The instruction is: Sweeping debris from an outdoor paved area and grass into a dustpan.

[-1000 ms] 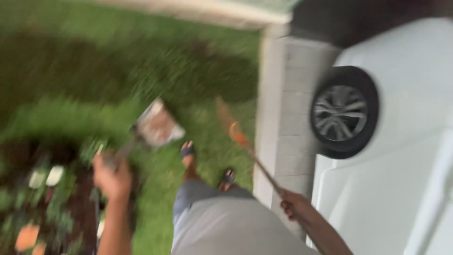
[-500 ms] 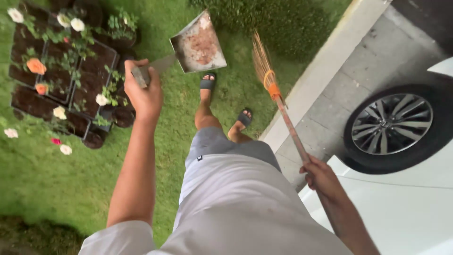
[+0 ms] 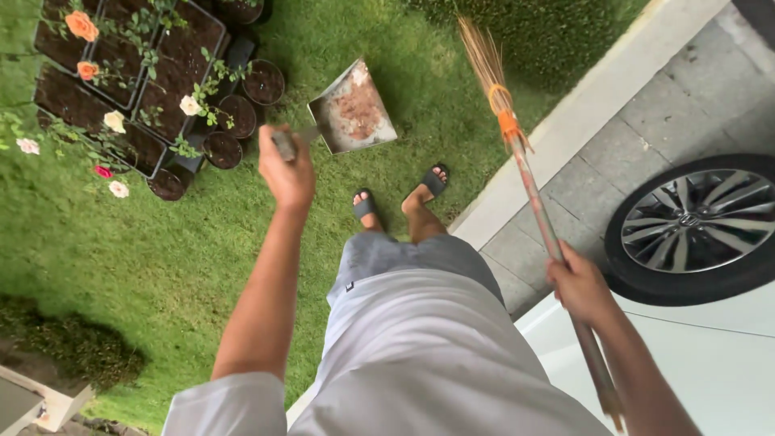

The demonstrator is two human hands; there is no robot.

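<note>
Dustpan (image 3: 353, 113) handle vanishes inside the left hand (image 3: 287, 168) — only a stub shows. Broom (image 3: 529, 190) stick runs off the bottom edge, its middle covered by the right hand (image 3: 580, 282). Car wheel (image 3: 698, 228) cut off at the right edge.

Potted roses (image 3: 121, 89) on grass (image 3: 161, 258), paved kerb (image 3: 589, 113), car wheel (image 3: 698, 230), black sandals (image 3: 365, 207)

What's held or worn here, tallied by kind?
dustpan: 1, in left hand
broom: 1, in right hand
sandals: 2, on the feet
Total: 4
</note>
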